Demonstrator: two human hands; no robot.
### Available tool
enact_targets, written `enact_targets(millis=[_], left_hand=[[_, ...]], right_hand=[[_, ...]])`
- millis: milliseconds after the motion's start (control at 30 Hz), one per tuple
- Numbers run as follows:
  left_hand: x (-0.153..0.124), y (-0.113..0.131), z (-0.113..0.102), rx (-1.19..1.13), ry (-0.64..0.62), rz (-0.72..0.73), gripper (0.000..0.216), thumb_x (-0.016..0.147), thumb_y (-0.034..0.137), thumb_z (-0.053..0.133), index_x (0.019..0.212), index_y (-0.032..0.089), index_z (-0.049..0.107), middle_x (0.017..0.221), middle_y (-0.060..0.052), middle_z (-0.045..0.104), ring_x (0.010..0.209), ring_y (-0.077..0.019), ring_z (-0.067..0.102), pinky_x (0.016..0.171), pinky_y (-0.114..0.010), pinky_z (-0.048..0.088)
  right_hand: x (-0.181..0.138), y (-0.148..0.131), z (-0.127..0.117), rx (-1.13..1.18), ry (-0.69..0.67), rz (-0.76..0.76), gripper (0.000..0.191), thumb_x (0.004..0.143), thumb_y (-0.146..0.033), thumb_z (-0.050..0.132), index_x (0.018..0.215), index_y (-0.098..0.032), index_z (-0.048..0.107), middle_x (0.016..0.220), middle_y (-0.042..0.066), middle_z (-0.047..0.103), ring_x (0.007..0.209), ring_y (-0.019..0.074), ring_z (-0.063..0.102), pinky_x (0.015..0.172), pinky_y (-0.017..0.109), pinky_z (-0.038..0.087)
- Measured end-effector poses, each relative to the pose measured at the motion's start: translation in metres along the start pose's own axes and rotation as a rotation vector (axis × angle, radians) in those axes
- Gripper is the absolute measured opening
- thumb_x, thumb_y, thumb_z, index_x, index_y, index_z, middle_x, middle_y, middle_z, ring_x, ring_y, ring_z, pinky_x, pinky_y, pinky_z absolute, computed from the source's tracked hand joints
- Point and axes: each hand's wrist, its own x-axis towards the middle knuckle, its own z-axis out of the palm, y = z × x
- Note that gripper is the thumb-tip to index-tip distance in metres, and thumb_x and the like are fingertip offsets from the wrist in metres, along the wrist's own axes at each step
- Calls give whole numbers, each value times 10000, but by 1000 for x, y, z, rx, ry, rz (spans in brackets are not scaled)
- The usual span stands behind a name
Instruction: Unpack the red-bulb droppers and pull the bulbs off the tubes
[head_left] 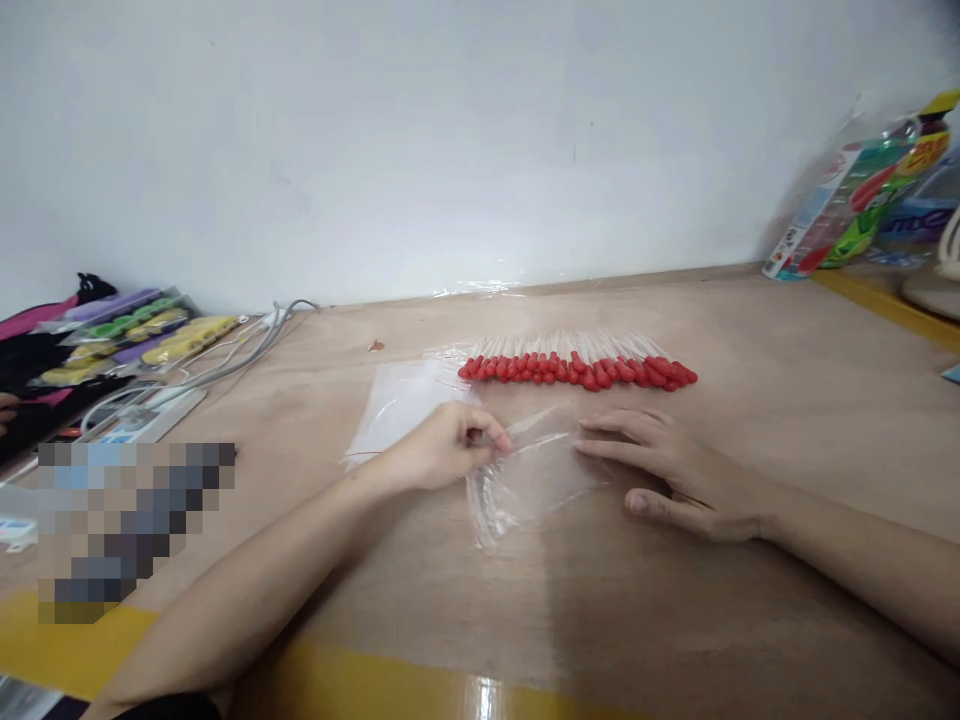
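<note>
A clear plastic bag [536, 480] lies flat on the wooden table in front of me. My left hand [454, 445] pinches the bag's left upper edge between thumb and fingers. On the other side, my right hand [675, 470] has its fingers stretched apart, their tips at the bag's right edge; it grips nothing. Just beyond the bag lies a long row of small red-ended pieces [577, 370] with thin pale stems pointing away from me. Left of my left hand is a stack of clear bags [397, 400], partly hidden by that hand.
At the left stand a power strip [154, 420] with grey cables and packs of yellow, green and purple items [142, 330]. Drink bottles [847, 200] lean by the wall at the right. Yellow tape [352, 680] runs along the near table edge.
</note>
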Motion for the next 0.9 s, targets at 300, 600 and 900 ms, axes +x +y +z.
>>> enact_targets(millis=[300,600,900], left_hand=[[-14,-66,-82,365,733,-243,321,774,452,556,931,189,652,721,-7,641,654,-138,594,547,-258,452],[-32,-54,-24,919,566,-151,451,861,490,372,1247,286,487,1379,-103,332,1282,-350,256,1001,-558,231],[-1,-79,-29,894,323,-348,511,870,559,245,1329,360,349,1418,-64,299,1300,-319,259,1009,-505,240]], right_hand=[[1,1,6,-31,59,83,401,899,-377,357,1244,-233,502,1268,114,478,1159,262,431,949,490,348],[2,2,5,-75,21,88,414,905,-392,337,1249,-225,495,1270,121,468,1159,261,429,940,483,358],[3,0,5,-72,22,97,411,903,-399,343,1252,-240,491,1248,113,484,1135,255,441,926,472,365]])
